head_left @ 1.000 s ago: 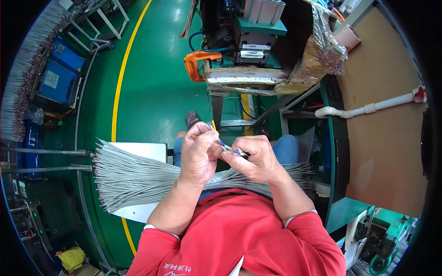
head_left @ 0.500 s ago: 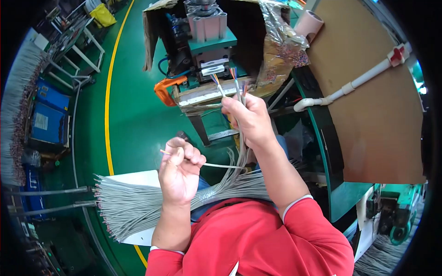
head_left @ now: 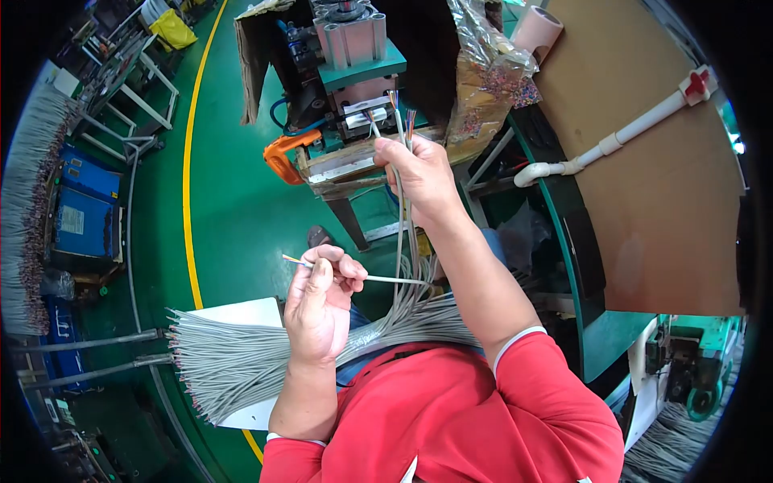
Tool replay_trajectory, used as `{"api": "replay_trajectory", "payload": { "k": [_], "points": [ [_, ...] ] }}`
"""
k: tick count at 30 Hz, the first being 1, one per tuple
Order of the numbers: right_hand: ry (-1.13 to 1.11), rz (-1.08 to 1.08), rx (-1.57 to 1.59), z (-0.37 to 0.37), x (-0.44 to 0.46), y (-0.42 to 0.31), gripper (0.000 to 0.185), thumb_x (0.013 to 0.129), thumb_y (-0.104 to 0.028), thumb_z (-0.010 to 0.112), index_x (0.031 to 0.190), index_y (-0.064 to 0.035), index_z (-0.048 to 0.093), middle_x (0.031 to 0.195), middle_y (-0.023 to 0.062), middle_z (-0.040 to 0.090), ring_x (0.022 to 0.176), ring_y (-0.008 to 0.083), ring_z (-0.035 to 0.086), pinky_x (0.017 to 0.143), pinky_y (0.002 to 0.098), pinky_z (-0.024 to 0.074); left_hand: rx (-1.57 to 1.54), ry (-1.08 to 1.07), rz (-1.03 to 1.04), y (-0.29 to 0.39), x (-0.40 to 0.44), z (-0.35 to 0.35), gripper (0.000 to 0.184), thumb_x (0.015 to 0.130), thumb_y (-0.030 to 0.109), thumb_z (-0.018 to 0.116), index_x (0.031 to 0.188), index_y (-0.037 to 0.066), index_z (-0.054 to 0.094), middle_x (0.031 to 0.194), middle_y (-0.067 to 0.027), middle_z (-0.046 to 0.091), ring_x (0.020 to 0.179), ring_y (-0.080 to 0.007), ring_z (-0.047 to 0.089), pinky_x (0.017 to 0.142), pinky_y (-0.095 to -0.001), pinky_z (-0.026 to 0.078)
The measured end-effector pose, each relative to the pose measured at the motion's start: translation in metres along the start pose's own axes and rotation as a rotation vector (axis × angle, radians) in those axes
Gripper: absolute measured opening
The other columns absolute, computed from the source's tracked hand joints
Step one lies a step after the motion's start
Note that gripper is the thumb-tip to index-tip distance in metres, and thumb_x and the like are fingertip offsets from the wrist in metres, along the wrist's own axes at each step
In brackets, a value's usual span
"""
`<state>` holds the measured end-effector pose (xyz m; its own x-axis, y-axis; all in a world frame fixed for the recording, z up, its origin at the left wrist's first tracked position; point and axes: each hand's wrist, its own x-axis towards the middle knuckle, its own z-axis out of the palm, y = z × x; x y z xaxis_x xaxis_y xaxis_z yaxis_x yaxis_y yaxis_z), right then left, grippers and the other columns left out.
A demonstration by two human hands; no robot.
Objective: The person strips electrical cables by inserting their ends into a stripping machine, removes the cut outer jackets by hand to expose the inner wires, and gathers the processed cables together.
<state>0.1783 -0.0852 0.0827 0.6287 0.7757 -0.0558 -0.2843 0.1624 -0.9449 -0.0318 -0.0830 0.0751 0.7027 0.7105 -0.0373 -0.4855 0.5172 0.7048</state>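
Note:
My right hand (head_left: 423, 175) is closed on several grey cables (head_left: 400, 213) whose stripped ends fan out in coloured wires. One of these ends reaches to the white block (head_left: 367, 117) at the front of a small press (head_left: 348, 44); whether it sits inside I cannot tell. Lower and to the left, my left hand (head_left: 320, 302) pinches a single grey cable (head_left: 390, 279), its coloured wires (head_left: 295, 260) sticking out past the fingers. A thick bundle of grey cables (head_left: 233, 362) lies across my lap, under my left forearm.
An orange clamp-like part (head_left: 283, 158) juts from the left of the press stand. Cardboard (head_left: 251, 68) and clear plastic wrap (head_left: 483, 76) surround the press. A white pipe (head_left: 620, 138) crosses a brown board (head_left: 656, 217) on the right. Blue bins (head_left: 84, 209) stand far left.
My right hand has moved slightly up and left with its cables, one end coming closer to the press block. My left hand has shifted a little right, and its cable's wires show more.

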Motion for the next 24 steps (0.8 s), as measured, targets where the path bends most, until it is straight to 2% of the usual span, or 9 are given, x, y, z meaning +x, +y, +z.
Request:
{"api": "replay_trajectory", "payload": {
  "k": [11, 14, 17, 19, 21, 23, 24],
  "points": [
    [0.014, -0.049, -0.024, -0.003, -0.005, 0.003, 0.023, 0.089, -0.026, 0.069, 0.086, -0.0035, 0.064, 0.073, 0.0007, 0.060, 0.057, 0.0051, 0.048, 0.052, 0.0233, 0.0376, 0.100, 0.081, 0.077, -0.004, -0.006, 0.000, 0.023, 0.101, 0.018, 0.048, 0.115, 0.001, 0.053, 0.098, -0.0093, 0.057, 0.095, -0.0242, 0.063, 0.077, -0.0323, 0.051],
    [-0.067, -0.135, -0.396, -0.005, -0.047, -0.011, 0.019, 0.089, -0.021, 0.069, 0.087, -0.0026, 0.065, 0.071, -0.0003, 0.059, 0.058, 0.0040, 0.048, 0.052, 0.0238, 0.0381, 0.120, 0.094, 0.089, -0.001, -0.006, -0.001, 0.023, 0.101, 0.018, 0.049, 0.115, 0.001, 0.053, 0.099, -0.0090, 0.057, 0.096, -0.0240, 0.064, 0.077, -0.0322, 0.052],
    [-0.130, -0.148, -0.321, -0.006, -0.069, -0.006, 0.014, 0.088, -0.015, 0.069, 0.087, -0.0015, 0.066, 0.069, -0.0005, 0.059, 0.059, 0.0040, 0.048, 0.052, 0.0238, 0.0379, 0.111, 0.108, 0.077, 0.002, -0.005, 0.000, 0.023, 0.100, 0.018, 0.051, 0.116, 0.001, 0.053, 0.098, -0.0084, 0.058, 0.095, -0.0236, 0.064, 0.076, -0.0320, 0.052],
    [-0.162, -0.157, -0.279, -0.008, -0.077, -0.012, 0.012, 0.088, -0.013, 0.069, 0.087, -0.0009, 0.067, 0.069, -0.0006, 0.058, 0.060, 0.0039, 0.048, 0.052, 0.0238, 0.0379, 0.132, 0.113, 0.101, 0.003, -0.005, 0.000, 0.024, 0.099, 0.018, 0.053, 0.116, 0.001, 0.054, 0.098, -0.0079, 0.058, 0.097, -0.0229, 0.063, 0.080, -0.0332, 0.051],
    [-0.303, -0.069, -0.268, -0.010, -0.084, -0.033, 0.010, 0.087, -0.009, 0.070, 0.086, 0.0005, 0.067, 0.069, 0.0002, 0.059, 0.061, 0.0051, 0.049, 0.052, 0.0240, 0.0378, 0.145, 0.121, 0.120, 0.004, -0.004, 0.001, 0.024, 0.099, 0.018, 0.054, 0.116, 0.001, 0.054, 0.098, -0.0077, 0.058, 0.097, -0.0225, 0.062, 0.082, -0.0338, 0.051],
    [-0.387, -0.026, -0.262, -0.006, -0.086, -0.037, 0.009, 0.086, -0.008, 0.071, 0.086, 0.0012, 0.068, 0.069, 0.0006, 0.059, 0.062, 0.0057, 0.050, 0.052, 0.0241, 0.0378, 0.201, 0.088, 0.222, 0.001, -0.002, 0.004, 0.022, 0.099, 0.016, 0.055, 0.112, 0.000, 0.057, 0.099, -0.0077, 0.059, 0.096, -0.0201, 0.062, 0.082, -0.0311, 0.049],
    [-0.428, -0.103, -0.319, -0.003, -0.086, -0.034, 0.010, 0.086, -0.008, 0.072, 0.086, 0.0015, 0.068, 0.069, 0.0013, 0.059, 0.062, 0.0061, 0.050, 0.053, 0.0242, 0.0380, 0.228, 0.072, 0.273, 0.000, -0.001, 0.005, 0.021, 0.099, 0.016, 0.056, 0.110, -0.001, 0.058, 0.100, -0.0076, 0.060, 0.096, -0.0189, 0.062, 0.082, -0.0298, 0.048]
  ]
}}
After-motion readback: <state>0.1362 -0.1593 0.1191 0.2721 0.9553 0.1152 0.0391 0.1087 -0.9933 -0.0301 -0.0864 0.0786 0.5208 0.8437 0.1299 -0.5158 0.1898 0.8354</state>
